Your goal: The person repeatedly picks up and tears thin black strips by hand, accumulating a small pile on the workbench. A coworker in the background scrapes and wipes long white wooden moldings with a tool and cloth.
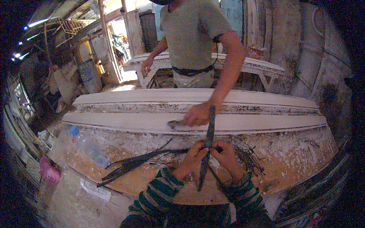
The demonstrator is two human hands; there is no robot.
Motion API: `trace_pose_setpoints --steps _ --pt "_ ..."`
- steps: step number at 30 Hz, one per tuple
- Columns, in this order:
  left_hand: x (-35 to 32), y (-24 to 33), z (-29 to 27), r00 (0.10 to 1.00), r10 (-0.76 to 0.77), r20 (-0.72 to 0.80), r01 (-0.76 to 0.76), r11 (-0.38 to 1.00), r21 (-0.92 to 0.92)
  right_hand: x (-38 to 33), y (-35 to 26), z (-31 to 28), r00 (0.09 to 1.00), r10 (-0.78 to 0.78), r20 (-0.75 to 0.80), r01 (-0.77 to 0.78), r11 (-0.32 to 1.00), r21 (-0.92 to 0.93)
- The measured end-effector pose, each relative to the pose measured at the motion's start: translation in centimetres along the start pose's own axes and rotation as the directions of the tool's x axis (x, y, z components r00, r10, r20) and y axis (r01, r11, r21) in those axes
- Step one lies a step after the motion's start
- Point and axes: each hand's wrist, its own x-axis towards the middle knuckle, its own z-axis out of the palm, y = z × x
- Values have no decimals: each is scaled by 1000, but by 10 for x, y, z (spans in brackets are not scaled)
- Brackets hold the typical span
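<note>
A long, flat, dark grey-green strip (210, 131) stands nearly upright in front of me, its lower end tapering over the table. My left hand (193, 156) is closed around its middle, thumb and fingers pinched together. Close beside it, my right hand (225, 154) has its fingers bent in a pinch at the strip's edge; whether it grips the strip or a thin strand there I cannot make out. Left of my hands lies a bundle of long dark strips (133, 164). To the right of my right hand is a tangle of thin dark strands (249, 157).
Across the table, a co-worker's hand (198, 115) presses a dark hand tool (175, 124) on a long white moulding (133, 121). A second moulding (140, 98) lies behind it. A clear bottle with a blue cap (89, 146) lies on the table's left; a pink basket (49, 171) is beyond.
</note>
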Motion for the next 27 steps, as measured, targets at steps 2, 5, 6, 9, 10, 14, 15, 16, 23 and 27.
trace_pose_setpoints --steps 2,5,6,9,10,14,15,16,23,27 --pt "0 -6 -2 1000 29 9 -29 999 30 0 1 -1 1000 -4 4 3 1000 6" --pt "1 -14 -1 997 79 -14 -78 997 25 3 1 -3 998 -52 19 54 989 -139" --pt "2 -14 0 995 96 -27 -96 995 14 3 0 -3 997 -79 13 80 984 -159" --pt "2 -2 -8 992 -123 5 123 991 47 5 1 -4 995 -104 11 104 967 -231" --pt "0 5 -10 976 -215 -25 213 975 -61 5 2 -4 997 -76 19 79 962 -261" --pt "-11 31 -15 896 -426 -128 358 862 -359 7 12 -11 993 92 68 -55 907 -417" --pt "-9 34 -18 906 -399 -140 310 852 -422 10 16 -12 986 146 86 -85 868 -489" --pt "-8 34 -22 916 -372 -153 259 837 -482 14 20 -13 975 201 100 -112 823 -557" --pt "2 27 -93 979 -1 -205 -165 584 -795 13 31 -26 949 176 260 -1 830 -558" --pt "-6 32 -123 872 42 -488 -425 559 -712 13 23 -31 898 277 343 -34 820 -572"
